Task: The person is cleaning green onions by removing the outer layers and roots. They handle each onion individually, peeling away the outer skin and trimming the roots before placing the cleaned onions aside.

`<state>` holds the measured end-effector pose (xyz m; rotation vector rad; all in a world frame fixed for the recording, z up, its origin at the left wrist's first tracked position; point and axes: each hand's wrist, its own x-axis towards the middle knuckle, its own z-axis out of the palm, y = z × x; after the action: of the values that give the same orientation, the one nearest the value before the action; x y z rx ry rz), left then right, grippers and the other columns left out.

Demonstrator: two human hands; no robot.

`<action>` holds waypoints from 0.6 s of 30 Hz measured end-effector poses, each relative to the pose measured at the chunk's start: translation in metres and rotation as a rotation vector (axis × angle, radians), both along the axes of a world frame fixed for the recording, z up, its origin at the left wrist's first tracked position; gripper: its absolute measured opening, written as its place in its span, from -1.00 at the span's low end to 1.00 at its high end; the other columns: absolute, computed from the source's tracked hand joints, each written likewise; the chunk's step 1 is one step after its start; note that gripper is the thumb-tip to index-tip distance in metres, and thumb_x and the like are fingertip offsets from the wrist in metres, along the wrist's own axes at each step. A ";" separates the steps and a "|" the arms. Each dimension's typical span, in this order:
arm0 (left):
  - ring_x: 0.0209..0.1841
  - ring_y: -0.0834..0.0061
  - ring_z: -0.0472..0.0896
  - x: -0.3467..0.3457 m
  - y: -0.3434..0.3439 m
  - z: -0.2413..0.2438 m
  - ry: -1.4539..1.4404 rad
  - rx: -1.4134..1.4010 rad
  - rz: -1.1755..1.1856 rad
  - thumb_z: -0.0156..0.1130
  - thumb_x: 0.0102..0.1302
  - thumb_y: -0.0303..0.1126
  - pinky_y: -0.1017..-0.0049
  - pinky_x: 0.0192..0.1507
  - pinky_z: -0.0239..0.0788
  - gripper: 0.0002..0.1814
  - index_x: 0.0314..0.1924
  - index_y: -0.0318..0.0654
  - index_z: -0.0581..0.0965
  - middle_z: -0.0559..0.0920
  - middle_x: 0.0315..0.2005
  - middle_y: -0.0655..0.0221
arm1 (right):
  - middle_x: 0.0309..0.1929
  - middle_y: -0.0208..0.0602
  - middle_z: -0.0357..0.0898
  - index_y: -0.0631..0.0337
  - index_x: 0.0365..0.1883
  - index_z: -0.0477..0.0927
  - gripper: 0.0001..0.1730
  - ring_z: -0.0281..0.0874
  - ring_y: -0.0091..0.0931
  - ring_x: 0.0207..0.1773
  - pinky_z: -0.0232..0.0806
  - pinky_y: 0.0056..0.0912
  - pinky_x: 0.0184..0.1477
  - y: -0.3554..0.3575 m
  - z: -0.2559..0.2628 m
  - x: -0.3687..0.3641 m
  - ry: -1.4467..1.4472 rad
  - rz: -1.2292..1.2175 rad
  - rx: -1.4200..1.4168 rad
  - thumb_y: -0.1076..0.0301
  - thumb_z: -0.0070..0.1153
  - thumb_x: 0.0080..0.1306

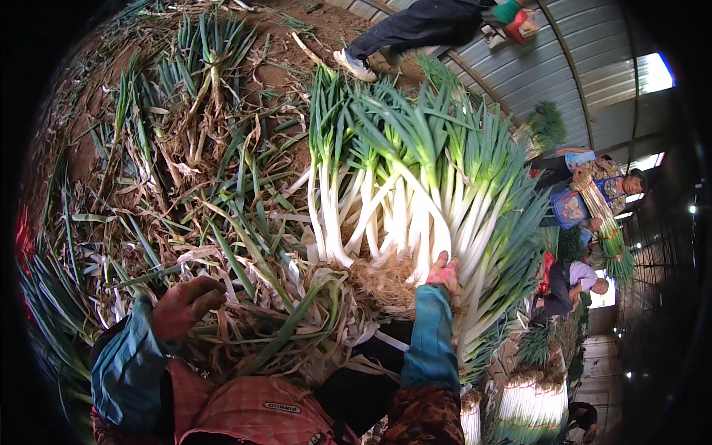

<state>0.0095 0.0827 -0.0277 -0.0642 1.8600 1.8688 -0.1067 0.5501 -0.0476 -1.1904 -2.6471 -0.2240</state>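
Note:
My right hand point(445, 273), reddish with a teal sleeve cover, is at the lower end of a thick white Welsh onion stalk point(431, 208). Its fingers seem to close on that end, though the palm side is hidden. This stalk slants across a heap of cleaned Welsh onions point(397, 214) with white stems and green tops. Their tangled roots point(389, 278) lie left of the hand. My left hand point(186, 308) hangs over stripped leaves and dry husks point(239, 272), its fingers loosely bent and apart, with nothing in them.
Unpeeled onions with soil on their roots point(194, 128) lie at upper left. Tied onion bundles point(531, 403) stand at lower right. A person point(584, 194) carries a bundle, another person point(575, 286) bends over, and someone's leg point(411, 30) is at the heap's far side.

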 end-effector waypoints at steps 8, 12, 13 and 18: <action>-0.35 0.59 0.44 -0.001 -0.003 -0.011 0.071 -0.037 -0.037 -0.03 0.18 -0.29 0.59 -0.27 0.27 -0.72 -0.24 -0.37 0.41 0.51 -0.43 0.34 | -0.35 -0.16 0.47 0.21 -0.32 0.45 -0.66 0.43 -0.31 -0.29 0.25 -0.31 -0.21 -0.010 0.045 -0.009 0.041 0.599 -0.248 0.12 -0.01 0.08; -0.37 0.58 0.43 -0.003 -0.004 -0.017 0.066 -0.098 -0.021 -0.01 0.17 -0.25 0.57 -0.28 0.26 -0.70 -0.24 -0.38 0.41 0.50 -0.46 0.36 | -0.60 -0.40 0.39 0.21 -0.41 0.44 -0.84 0.26 -0.64 -0.60 0.18 -0.62 -0.58 -0.071 0.107 -0.026 0.341 0.457 -1.033 0.32 0.04 0.09; -0.37 0.58 0.43 -0.004 -0.005 -0.020 0.066 -0.111 -0.010 -0.01 0.16 -0.25 0.57 -0.28 0.26 -0.69 -0.25 -0.38 0.41 0.49 -0.47 0.36 | -0.67 -0.46 0.36 0.26 -0.41 0.45 -0.86 0.18 -0.65 -0.71 0.06 -0.68 -0.68 -0.060 0.113 -0.033 0.539 0.551 -1.248 0.37 0.02 0.10; -0.38 0.58 0.42 -0.003 0.002 -0.009 0.026 -0.015 0.022 0.03 0.13 -0.27 0.60 -0.29 0.26 -0.70 -0.26 -0.41 0.40 0.47 -0.46 0.34 | -0.75 -0.52 0.21 0.14 -0.49 0.42 -0.73 0.15 -0.65 -0.73 0.06 -0.62 -0.70 -0.007 0.169 -0.036 1.139 0.491 -1.335 0.11 -0.04 0.14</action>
<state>0.0061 0.0849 -0.0365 -0.0658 1.8978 1.8791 -0.1427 0.5429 0.1209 -0.4276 -1.6671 1.8635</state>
